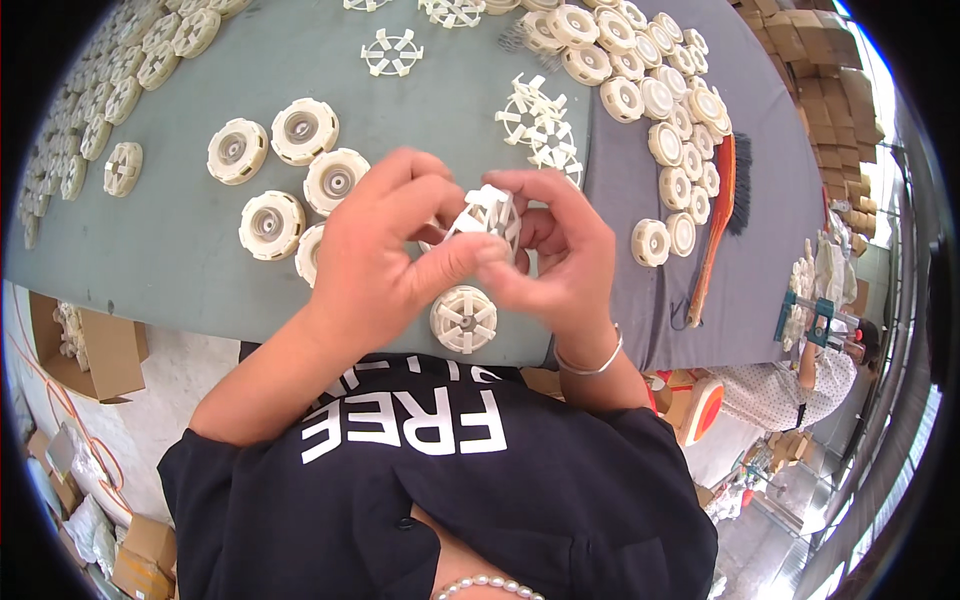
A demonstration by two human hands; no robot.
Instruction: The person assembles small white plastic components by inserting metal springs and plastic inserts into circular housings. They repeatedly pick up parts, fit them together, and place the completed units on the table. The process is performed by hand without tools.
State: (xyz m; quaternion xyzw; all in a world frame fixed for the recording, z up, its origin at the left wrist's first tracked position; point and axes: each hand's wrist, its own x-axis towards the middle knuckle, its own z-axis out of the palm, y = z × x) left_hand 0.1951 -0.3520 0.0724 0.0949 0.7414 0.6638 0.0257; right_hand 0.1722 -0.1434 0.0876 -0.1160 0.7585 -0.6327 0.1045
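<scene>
Above the table's near edge, my left hand (378,240) and my right hand (565,250) are closed on a cream round plastic part with a white slotted ring (490,205) at its top. My thumbs meet at its near side, and my fingers hide much of it. Just below my hands lies a round plastic part with a spoked ring (464,319) on it. Left of my left hand are several cream notched round parts (273,225) with a hollow centre. Beyond my right hand lies a pile of loose white spoked rings (540,120).
Rows of spoked round parts (123,168) cover the far left. Stacked cream round parts (665,145) lie at the right on grey cloth (640,310), beside a brush with an orange handle (712,250). A cardboard box (105,350) stands below left; another person (790,385) is at right.
</scene>
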